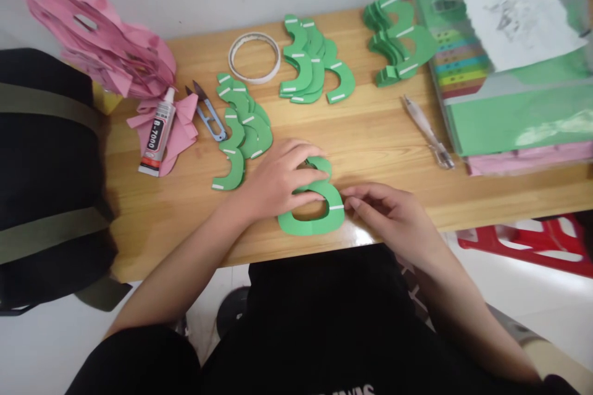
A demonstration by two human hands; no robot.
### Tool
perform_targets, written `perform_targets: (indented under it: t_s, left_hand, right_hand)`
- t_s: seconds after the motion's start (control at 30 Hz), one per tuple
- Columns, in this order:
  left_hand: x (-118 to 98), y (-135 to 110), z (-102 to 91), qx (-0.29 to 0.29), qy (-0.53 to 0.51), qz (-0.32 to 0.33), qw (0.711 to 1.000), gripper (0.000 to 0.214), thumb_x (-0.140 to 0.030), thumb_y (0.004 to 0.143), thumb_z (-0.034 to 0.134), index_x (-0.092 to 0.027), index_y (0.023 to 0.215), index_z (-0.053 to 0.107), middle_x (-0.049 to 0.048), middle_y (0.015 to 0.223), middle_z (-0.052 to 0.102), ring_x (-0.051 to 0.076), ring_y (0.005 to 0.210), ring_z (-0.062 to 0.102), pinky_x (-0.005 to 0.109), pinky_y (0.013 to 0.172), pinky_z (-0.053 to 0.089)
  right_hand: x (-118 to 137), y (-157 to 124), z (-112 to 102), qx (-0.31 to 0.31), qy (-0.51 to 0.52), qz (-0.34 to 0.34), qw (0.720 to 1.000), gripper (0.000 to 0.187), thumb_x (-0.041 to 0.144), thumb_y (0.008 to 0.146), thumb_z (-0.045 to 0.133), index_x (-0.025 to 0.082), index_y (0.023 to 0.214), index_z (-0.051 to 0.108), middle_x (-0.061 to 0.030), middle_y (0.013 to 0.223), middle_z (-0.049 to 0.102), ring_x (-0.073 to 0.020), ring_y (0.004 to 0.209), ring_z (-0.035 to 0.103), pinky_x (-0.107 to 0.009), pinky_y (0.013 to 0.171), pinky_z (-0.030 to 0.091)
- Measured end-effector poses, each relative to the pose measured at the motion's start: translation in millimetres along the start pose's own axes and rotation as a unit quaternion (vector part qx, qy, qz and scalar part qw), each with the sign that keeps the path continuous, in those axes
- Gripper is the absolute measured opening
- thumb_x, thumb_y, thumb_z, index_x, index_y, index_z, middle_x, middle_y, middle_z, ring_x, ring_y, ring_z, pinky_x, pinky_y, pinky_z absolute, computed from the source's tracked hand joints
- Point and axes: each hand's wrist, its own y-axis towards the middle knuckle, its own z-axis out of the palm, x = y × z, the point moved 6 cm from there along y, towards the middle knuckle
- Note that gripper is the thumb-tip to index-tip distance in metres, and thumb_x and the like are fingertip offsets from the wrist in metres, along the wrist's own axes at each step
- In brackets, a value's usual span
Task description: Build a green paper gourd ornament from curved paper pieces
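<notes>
A green paper cutout [311, 227], shaped like a figure eight with open loops, lies flat near the table's front edge. A thin white strip [336, 207] crosses its right side. My left hand [278, 176] rests over the cutout's left part with fingers spread, hiding some of the upper loop. Just right of the white strip, my right hand [389, 210] has its thumb and forefinger pinched together; whatever may be between the tips is too small to make out. Beside my left hand lie several green curved paper pieces [235, 166] with white strips on them.
Behind are a tape roll [254, 81], more green pieces [296, 68] and a green stack [389, 43]. Thread snips [210, 117], a glue tube [157, 133] and pink paper [106, 37] sit left. At right are a pen [426, 126] and green paper packs [523, 117].
</notes>
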Motion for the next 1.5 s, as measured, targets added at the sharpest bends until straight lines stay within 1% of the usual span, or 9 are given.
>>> perform_targets:
  t_s: [0.17,0.4,0.67,1.1,1.17,1.23,1.33,1.4,1.5]
  left_hand:
    - [4,-1,-0.6,-0.014,-0.036,-0.007,0.999,0.025,-0.035,0.085,0.068,-0.014,0.098,0.071,0.0134,0.117,0.065,0.027,0.108,0.059,0.045,0.094,0.048]
    - [7,-1,-0.9,-0.01,-0.082,-0.034,0.996,0.018,-0.029,0.084,0.069,-0.017,0.097,0.071,0.0112,0.117,0.065,0.025,0.11,0.058,0.044,0.097,0.047]
    - [9,-1,-0.6,-0.012,-0.091,-0.038,0.995,0.019,-0.03,0.084,0.07,-0.018,0.099,0.071,0.0104,0.116,0.066,0.024,0.11,0.059,0.044,0.098,0.047]
    - [10,-1,-1.6,-0.007,-0.092,-0.038,0.995,0.02,-0.032,0.085,0.069,-0.019,0.1,0.071,0.0102,0.117,0.066,0.024,0.111,0.059,0.044,0.098,0.047]
    - [9,-1,-2.0,-0.008,-0.092,-0.034,0.995,0.02,-0.031,0.085,0.069,-0.018,0.1,0.071,0.0112,0.116,0.066,0.024,0.11,0.059,0.043,0.098,0.047]
    - [8,-1,-2.2,-0.009,-0.091,-0.031,0.995,0.021,-0.03,0.084,0.07,-0.016,0.1,0.071,0.0119,0.116,0.066,0.025,0.11,0.059,0.044,0.097,0.047]
    - [9,-1,-1.7,-0.004,-0.092,-0.041,0.995,0.02,-0.031,0.084,0.07,-0.018,0.099,0.072,0.0105,0.117,0.065,0.025,0.111,0.058,0.044,0.097,0.047]
    - [10,-1,-1.4,0.0,-0.094,-0.048,0.994,0.02,-0.031,0.084,0.07,-0.019,0.099,0.072,0.01,0.118,0.065,0.025,0.112,0.057,0.044,0.098,0.047]
    - [8,-1,-1.4,0.001,-0.091,-0.043,0.995,0.02,-0.031,0.084,0.07,-0.019,0.099,0.072,0.0105,0.118,0.064,0.025,0.113,0.056,0.045,0.099,0.047]
  right_hand:
    - [-2,1,0,0.0,0.011,0.002,1.0,0.019,0.033,0.085,0.062,0.02,0.097,0.07,-0.0038,0.088,0.074,-0.0164,0.081,0.069,-0.033,0.076,0.056]
    - [-2,0,1,0.002,0.009,-0.003,1.0,0.021,0.033,0.085,0.062,0.02,0.099,0.07,-0.0047,0.092,0.074,-0.0178,0.084,0.07,-0.036,0.08,0.056]
    - [-4,1,1,0.015,0.013,-0.007,1.0,0.022,0.035,0.086,0.061,0.02,0.099,0.07,-0.004,0.09,0.074,-0.0166,0.08,0.068,-0.032,0.074,0.054]
    - [-1,-1,0,0.014,0.041,0.012,0.999,0.024,0.04,0.084,0.064,0.022,0.098,0.07,-0.0041,0.088,0.072,-0.0176,0.081,0.067,-0.035,0.076,0.056]
    - [0,0,0,0.015,0.058,0.014,0.998,0.024,0.039,0.082,0.065,0.021,0.097,0.07,-0.0036,0.084,0.071,-0.0157,0.079,0.066,-0.032,0.072,0.056]
    - [1,3,1,0.028,0.086,0.03,0.995,0.023,0.038,0.081,0.066,0.019,0.096,0.069,-0.0017,0.077,0.068,-0.011,0.065,0.062,-0.024,0.058,0.052]
    - [-2,9,6,0.085,0.132,0.095,0.983,0.025,0.036,0.08,0.065,0.017,0.096,0.065,0.0032,0.064,0.062,-0.0041,0.041,0.046,-0.017,0.034,0.032]
    - [-3,13,10,0.115,0.148,0.128,0.974,0.025,0.036,0.078,0.065,0.016,0.094,0.063,0.0054,0.058,0.06,-0.0026,0.034,0.039,-0.016,0.031,0.025]
    - [-1,19,11,0.132,0.147,0.141,0.97,0.024,0.034,0.076,0.065,0.016,0.092,0.062,0.0061,0.054,0.059,-0.0027,0.033,0.04,-0.015,0.031,0.027]
